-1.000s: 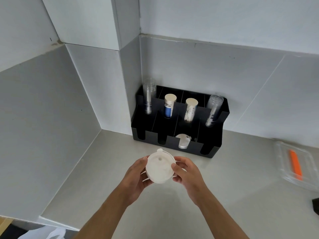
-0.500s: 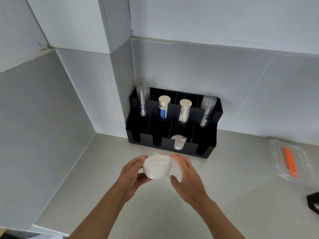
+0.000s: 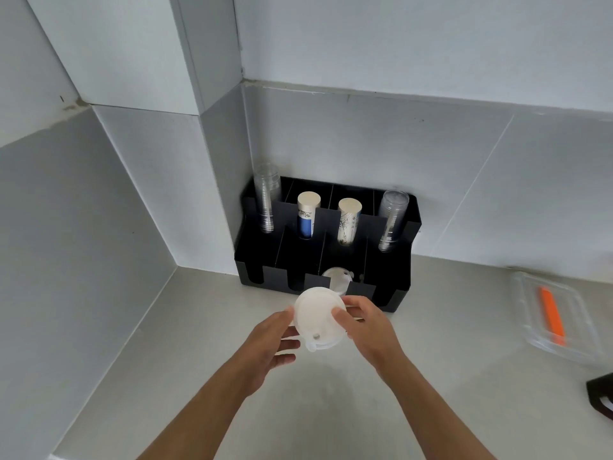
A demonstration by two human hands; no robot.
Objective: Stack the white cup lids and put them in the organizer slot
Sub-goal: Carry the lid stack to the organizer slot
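Note:
A stack of white cup lids point(image 3: 317, 318) is held above the counter, just in front of the black organizer point(image 3: 403, 290). My right hand point(image 3: 371, 330) grips the stack's right edge, thumb on top. My left hand point(image 3: 270, 343) is under and beside the stack's left side with its fingers spread; whether it touches the stack I cannot tell. The lids' spout tab points toward me. Another white lid point(image 3: 337, 278) stands in the organizer's front third slot, partly hidden by the held stack.
The organizer stands in the counter's corner and holds clear cup stacks point(image 3: 265, 202) point(image 3: 391, 220) and two paper cup stacks point(image 3: 306, 217) point(image 3: 348, 222). At the right lie a clear plastic box point(image 3: 537, 336) with an orange item point(image 3: 551, 315) and a black object point(image 3: 600, 393).
The lid stack has moved up toward the organizer and turned so its tab faces me. My right hand has closed back onto it. My left hand has loosened.

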